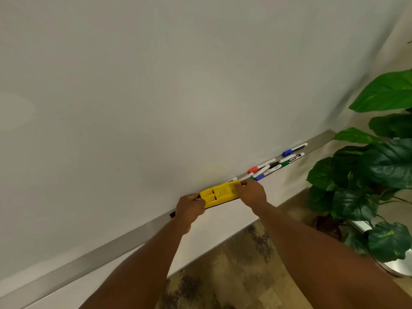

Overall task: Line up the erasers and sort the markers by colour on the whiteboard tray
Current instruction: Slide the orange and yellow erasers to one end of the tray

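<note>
A yellow eraser (219,194) with a black felt base sits on the grey whiteboard tray (93,256). My left hand (189,208) grips its left end and my right hand (252,191) grips its right end. Further right on the tray lie several markers in a loose pile: a red-capped marker (260,166), a blue-capped marker (294,149), a green-capped marker (289,160) and a second blue-capped marker (264,173). A dark and orange object (172,215) peeks out behind my left wrist; what it is I cannot tell.
The whiteboard (178,85) fills the upper view. A large green potted plant (374,175) stands at the right, close to the tray's right end. Patterned flooring (234,264) lies below.
</note>
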